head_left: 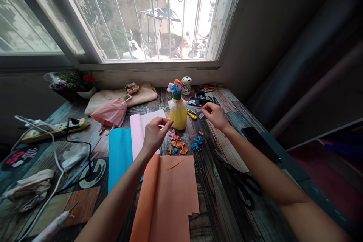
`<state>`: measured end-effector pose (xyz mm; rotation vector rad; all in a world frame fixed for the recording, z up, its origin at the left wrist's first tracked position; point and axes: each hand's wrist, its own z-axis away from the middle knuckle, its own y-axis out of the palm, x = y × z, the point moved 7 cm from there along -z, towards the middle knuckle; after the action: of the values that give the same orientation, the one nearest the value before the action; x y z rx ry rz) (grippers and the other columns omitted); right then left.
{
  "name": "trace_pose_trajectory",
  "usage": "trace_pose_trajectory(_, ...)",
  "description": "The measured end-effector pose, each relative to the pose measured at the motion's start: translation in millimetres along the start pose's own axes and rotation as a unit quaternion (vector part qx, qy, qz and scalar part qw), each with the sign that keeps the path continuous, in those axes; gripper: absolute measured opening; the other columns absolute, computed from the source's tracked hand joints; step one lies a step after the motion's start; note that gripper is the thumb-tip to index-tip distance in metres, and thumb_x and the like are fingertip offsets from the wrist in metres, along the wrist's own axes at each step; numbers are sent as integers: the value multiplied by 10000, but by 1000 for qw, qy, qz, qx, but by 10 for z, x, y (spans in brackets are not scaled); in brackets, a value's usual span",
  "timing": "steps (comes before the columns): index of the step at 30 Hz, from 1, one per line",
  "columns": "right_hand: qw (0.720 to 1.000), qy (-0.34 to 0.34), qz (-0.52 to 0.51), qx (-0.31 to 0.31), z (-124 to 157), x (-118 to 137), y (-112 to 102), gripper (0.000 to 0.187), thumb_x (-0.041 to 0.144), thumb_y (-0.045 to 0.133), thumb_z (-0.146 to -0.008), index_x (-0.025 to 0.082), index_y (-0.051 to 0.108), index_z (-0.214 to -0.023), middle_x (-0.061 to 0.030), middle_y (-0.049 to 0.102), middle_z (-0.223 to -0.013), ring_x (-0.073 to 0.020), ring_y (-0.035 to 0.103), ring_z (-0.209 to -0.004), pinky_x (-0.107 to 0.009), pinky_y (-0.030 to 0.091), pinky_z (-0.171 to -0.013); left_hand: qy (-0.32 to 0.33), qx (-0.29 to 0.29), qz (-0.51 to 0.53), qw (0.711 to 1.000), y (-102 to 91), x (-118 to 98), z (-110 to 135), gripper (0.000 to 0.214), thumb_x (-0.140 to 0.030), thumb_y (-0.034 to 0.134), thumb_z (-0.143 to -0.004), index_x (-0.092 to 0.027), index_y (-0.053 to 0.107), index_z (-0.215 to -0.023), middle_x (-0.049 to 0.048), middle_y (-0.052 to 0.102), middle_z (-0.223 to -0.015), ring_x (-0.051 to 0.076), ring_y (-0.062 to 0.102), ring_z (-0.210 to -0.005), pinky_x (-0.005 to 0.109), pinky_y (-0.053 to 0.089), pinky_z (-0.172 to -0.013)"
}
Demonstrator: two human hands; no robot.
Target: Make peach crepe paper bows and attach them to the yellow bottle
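Observation:
My left hand point(155, 132) is pinched closed at the left side of a bottle-shaped figure in a yellow skirt point(178, 117), topped with paper flowers point(175, 87). A bit of orange paper point(168, 117) shows at its fingertips. To the figure's right, my right hand point(214, 115) is also pinched, with a small pale scrap point(201, 115) by its fingertips; I cannot tell whether it is held. Below the figure lie orange paper bows point(177, 142), pink ones point(171, 134) and blue ones point(196, 143). A yellow utility knife point(191, 113) lies beside the figure.
Orange point(172, 189), blue point(120, 155) and pink crepe paper point(136, 132) cover the near middle. Black scissors point(238, 177) lie under my right forearm. Phones point(200, 101) point(261, 144), a doll in pink point(110, 112), a power strip point(56, 130) and a glue gun point(55, 227) stand around.

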<state>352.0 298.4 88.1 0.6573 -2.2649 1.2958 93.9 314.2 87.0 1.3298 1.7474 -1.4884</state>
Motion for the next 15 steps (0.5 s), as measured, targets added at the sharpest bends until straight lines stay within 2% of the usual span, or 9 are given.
trace_pose_trajectory(2,999,-23,-23,8,-8,16,-15,107,257,574,-812,180,640,-844,-54,663,-852,-172,617,-728,-261,456,-652,-8,-14,6,1000,-30,27,-101,242,-405,628,-766,-167,665,-735,58,717,-795,183,653,-711,283,509,-640)
trace_pose_trajectory(3,999,-26,-27,4,-4,11,-37,113,272,571,-821,181,637,-832,-50,663,-844,-169,612,-724,-259,451,-652,-11,-19,9,1000,-46,37,-138,227,-392,632,-760,-167,663,-746,53,717,-785,177,651,-697,276,505,-633)
trace_pose_trajectory(7,1000,22,-3,8,106,-112,-115,333,399,533,-879,185,556,-625,1,563,-571,-141,510,-554,-256,382,-572,-23,-26,-1,999,-73,89,-165,253,-412,629,-769,-164,645,-723,36,706,-728,160,635,-650,254,480,-609)
trace_pose_trajectory(10,996,17,-21,79,301,-204,-57,212,354,568,-851,182,602,-732,-16,631,-698,-151,554,-634,-250,406,-605,-43,-7,-26,999,-58,192,-71,379,-487,565,-825,-163,624,-638,34,688,-657,159,621,-616,254,458,-590)
trace_pose_trajectory(12,990,13,-27,135,467,-290,12,151,317,569,-839,186,624,-791,-23,651,-745,-158,571,-665,-254,420,-622,-49,8,-39,998,-64,269,19,426,-509,509,-859,-165,643,-645,42,698,-673,173,637,-651,269,469,-626)
trace_pose_trajectory(15,981,46,-11,187,701,-439,82,189,299,543,-849,185,621,-721,-7,618,-637,-155,551,-601,-260,410,-594,-42,39,-32,998,-93,332,202,340,-471,523,-862,-176,688,-890,62,734,-892,200,667,-820,300,501,-746)
